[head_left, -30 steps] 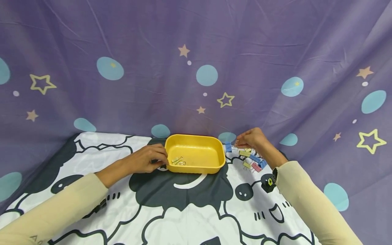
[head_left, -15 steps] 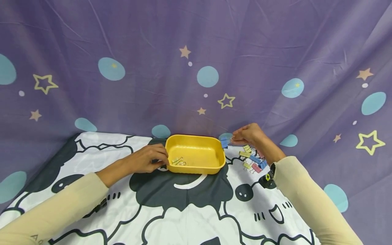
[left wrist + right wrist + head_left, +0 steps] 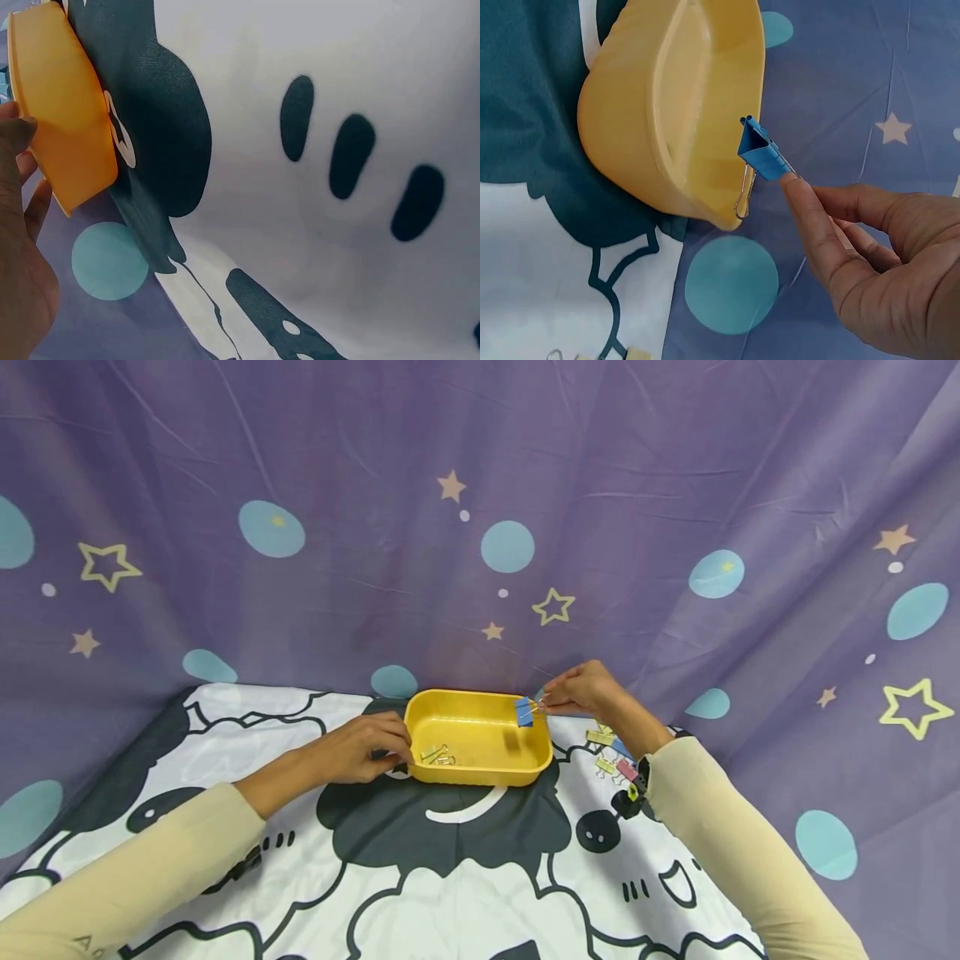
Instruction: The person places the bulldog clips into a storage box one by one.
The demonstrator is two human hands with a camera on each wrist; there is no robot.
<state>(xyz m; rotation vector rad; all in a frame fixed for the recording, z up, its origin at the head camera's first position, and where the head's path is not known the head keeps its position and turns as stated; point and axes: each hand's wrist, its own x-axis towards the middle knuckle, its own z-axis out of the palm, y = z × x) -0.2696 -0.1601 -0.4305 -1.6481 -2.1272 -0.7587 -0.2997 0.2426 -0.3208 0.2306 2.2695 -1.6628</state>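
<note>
My right hand pinches a blue binder clip by a wire handle, between thumb and finger. The clip hangs over the right end of a yellow plastic tray; in the right wrist view its blue body is plainly apart from the fingertips, with the other handle dangling. At the tray's left end my left hand grips the rim. The left wrist view has the thumb against the tray's wall, the other fingers partly hidden. Small binder clips with wire handles lie inside the tray's near left corner.
Right of the tray lies a loose pile of binder clips, among them a yellow clip and a pink clip, partly hidden by my right forearm. A white and dark patterned cloth covers the table. Behind hangs a purple curtain.
My right hand has lifted the blue binder clip from beside the pile and carried it left, over the tray's right end. The left hand and the tray have stayed in place.
</note>
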